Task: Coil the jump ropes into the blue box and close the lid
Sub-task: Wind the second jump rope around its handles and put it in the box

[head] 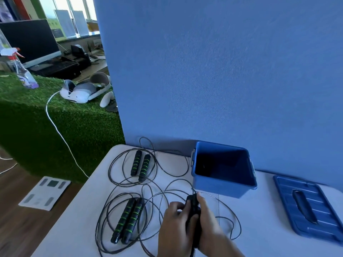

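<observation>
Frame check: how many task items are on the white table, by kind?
Jump ropes: 3: far rope, near rope, held rope gripped by left hand and right hand
Blue box: 1
Blue lid: 1
Total: 5

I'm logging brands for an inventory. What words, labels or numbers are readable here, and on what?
None is legible.
Label on the spray bottle: blurred.
Mark on the white headset: too small.
The dark sign on the windowsill: too small.
No text visible on the blue box, lid or rope handles.
</observation>
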A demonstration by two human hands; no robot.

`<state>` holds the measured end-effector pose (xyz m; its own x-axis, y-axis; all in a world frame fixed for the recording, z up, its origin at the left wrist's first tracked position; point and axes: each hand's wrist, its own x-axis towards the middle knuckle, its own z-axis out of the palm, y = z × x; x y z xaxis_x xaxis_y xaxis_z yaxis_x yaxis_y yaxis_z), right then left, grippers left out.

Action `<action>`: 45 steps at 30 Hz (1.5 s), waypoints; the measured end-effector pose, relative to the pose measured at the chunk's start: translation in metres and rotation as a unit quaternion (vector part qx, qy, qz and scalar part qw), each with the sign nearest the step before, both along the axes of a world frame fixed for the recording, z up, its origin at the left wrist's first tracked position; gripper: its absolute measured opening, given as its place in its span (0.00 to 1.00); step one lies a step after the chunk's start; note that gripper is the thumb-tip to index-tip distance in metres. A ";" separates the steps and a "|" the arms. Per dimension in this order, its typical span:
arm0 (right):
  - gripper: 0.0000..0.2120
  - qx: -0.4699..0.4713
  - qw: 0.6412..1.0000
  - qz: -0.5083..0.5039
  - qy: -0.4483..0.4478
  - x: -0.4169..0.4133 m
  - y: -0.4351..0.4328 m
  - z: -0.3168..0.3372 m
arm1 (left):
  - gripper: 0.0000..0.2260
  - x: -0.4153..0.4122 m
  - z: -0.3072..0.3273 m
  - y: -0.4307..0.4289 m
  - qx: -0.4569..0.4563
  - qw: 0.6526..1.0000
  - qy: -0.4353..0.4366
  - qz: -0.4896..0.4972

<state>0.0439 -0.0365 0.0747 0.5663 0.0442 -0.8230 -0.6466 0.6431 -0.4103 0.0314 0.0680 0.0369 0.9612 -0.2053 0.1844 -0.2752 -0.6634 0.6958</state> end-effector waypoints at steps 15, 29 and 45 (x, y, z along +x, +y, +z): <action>0.15 -0.135 0.984 0.056 -0.106 -0.036 -0.060 0.044 | 0.12 0.014 0.058 -0.014 -0.071 0.989 0.008 -0.131; 0.09 -0.503 0.774 0.294 -0.246 -0.092 -0.198 0.181 | 0.21 0.023 0.210 -0.131 -0.142 0.958 0.097 -0.229; 0.22 -0.858 0.223 0.326 -0.329 -0.141 -0.299 0.273 | 0.24 -0.075 0.268 -0.216 -0.191 0.955 0.105 -0.201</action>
<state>-0.0970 -0.3359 0.3481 0.9224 0.2340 0.3072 0.1905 -0.9677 0.1653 -0.0437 -0.1483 0.3045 0.8433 -0.5212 0.1308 -0.2809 -0.2202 0.9341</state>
